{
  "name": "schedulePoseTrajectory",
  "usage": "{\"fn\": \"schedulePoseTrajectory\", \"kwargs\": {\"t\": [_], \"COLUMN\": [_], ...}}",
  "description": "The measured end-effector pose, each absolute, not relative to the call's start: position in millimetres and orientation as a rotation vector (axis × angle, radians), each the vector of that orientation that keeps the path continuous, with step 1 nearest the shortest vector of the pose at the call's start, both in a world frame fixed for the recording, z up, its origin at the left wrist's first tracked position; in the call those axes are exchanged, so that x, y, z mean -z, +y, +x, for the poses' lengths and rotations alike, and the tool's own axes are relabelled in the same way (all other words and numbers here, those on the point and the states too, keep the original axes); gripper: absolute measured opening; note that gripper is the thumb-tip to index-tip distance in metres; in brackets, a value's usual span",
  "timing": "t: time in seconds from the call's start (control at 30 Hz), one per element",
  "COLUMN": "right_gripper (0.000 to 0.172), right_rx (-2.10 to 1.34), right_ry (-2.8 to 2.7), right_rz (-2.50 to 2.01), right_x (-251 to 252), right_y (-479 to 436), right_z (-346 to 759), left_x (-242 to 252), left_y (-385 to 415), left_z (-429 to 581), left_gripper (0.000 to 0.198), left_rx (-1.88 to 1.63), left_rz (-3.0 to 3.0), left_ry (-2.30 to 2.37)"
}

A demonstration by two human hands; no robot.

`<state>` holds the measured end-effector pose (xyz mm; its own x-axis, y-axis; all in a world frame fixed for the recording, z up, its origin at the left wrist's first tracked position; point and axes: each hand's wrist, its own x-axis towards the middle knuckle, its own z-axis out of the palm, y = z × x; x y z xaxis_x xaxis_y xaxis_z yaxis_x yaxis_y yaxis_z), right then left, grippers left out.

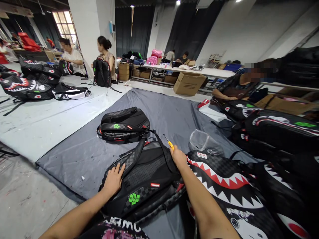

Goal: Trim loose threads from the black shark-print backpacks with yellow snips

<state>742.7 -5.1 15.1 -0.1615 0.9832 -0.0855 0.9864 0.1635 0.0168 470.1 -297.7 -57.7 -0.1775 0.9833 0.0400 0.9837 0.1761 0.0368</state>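
Note:
A black checkered backpack (147, 169) with a green patch and a red label lies in front of me, its straps facing up. Fingers spread, my left hand (114, 179) rests flat on its left side by a shoulder strap. My right hand (178, 157) is closed around the yellow handle of a thin-shafted tool (170, 144), its metal tip pointing up and to the left; I cannot tell its exact kind. That hand is over the bag's right strap (167, 156). Just beyond lies a second black backpack (123, 125).
Shark-mouth backpacks (224, 176) are heaped on my right beside a clear plastic bag (203, 141). A person (239, 83) sits behind the heap. More backpacks (32, 84) and two people are at the left. A cardboard box (189, 83) stands past the grey-covered table (74, 156).

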Motion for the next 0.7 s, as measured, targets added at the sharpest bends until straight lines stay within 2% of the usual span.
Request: {"fn": "schedulePoseTrajectory", "kwargs": {"t": [0.3, 0.7], "right_gripper": [0.036, 0.029], "right_rx": [0.045, -0.062], "right_ry": [2.401, 2.536], "right_rz": [1.877, 1.861], "right_x": [-27, -55], "right_y": [-11, -19], "right_z": [739, 654], "left_x": [54, 58], "left_y": [-297, -298], "left_z": [472, 471], "left_gripper": [0.069, 0.071], "left_rx": [0.073, 0.086], "left_rz": [-1.998, -2.0], "left_ry": [-2.415, -2.411]}}
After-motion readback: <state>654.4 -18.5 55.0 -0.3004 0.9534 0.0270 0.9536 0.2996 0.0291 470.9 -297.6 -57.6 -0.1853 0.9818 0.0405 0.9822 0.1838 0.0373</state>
